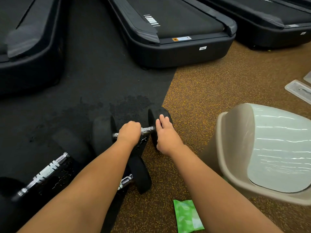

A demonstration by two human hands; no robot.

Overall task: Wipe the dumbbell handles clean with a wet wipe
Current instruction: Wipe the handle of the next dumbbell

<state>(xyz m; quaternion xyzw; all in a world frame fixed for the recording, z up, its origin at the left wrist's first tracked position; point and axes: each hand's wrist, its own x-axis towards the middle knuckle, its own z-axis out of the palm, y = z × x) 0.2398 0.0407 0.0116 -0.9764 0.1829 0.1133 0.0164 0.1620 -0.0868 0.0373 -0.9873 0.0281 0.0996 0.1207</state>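
A black dumbbell point(102, 132) with a chrome handle point(147, 130) lies on the floor at the centre. My left hand point(129, 132) grips the middle of that handle with curled fingers; no wipe shows under it. My right hand point(165, 135) rests on the dumbbell's right weight head point(152, 116), fingers laid over its rim. A second dumbbell point(45, 172) lies at the lower left with its chrome handle bare. A third dumbbell point(141, 174) lies partly hidden under my left forearm. A green wet wipe pack point(186, 216) lies on the floor near the bottom edge.
A beige waste bin point(235, 165) with a clear liner stands at the right, close to my right arm. Three black treadmill decks point(176, 52) line the back. Clear plastic packages point(297, 91) lie at the far right. The floor is black matting on the left and speckled brown on the right.
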